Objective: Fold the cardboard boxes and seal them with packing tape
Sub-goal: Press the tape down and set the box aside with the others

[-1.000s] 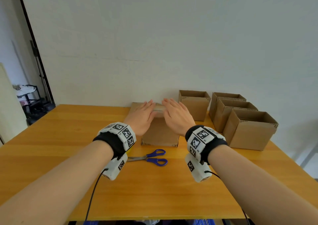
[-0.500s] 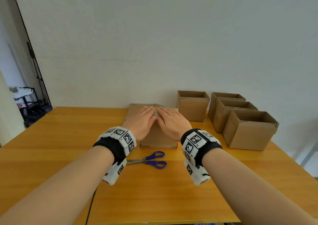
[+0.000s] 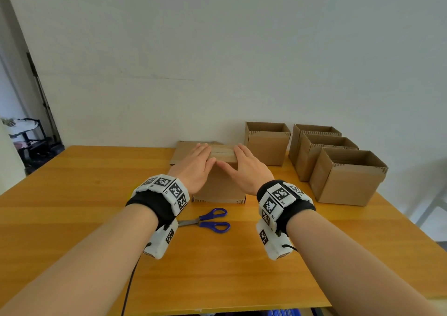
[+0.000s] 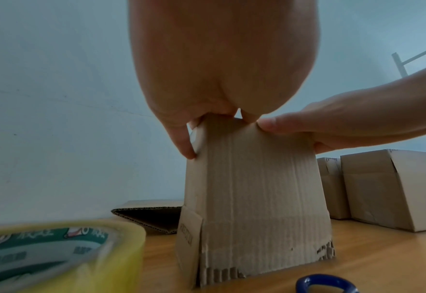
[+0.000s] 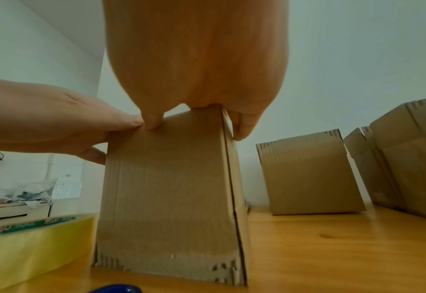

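Observation:
A small cardboard box (image 3: 219, 185) stands in the middle of the wooden table, flaps folded down on top. My left hand (image 3: 197, 164) and right hand (image 3: 244, 168) lie flat on its top with straight fingers, pressing the flaps; the thumbs meet at the near top edge. A strip of the box top (image 3: 222, 152) shows between the fingers. In the left wrist view a finger (image 4: 184, 142) reaches down the box's left side (image 4: 254, 198). The yellow packing tape roll (image 4: 56, 253) lies on the table left of the box (image 5: 166, 198), hidden behind my left wrist in the head view.
Blue-handled scissors (image 3: 210, 220) lie just in front of the box. A flattened cardboard blank (image 3: 183, 151) lies behind it against the wall. Several open-topped folded boxes (image 3: 267, 146) (image 3: 348, 180) stand at the back right. The table's right edge (image 3: 411, 233) is close to them.
Both hands slid together over the box top half a second ago, then spread apart again towards its sides. The box has not moved.

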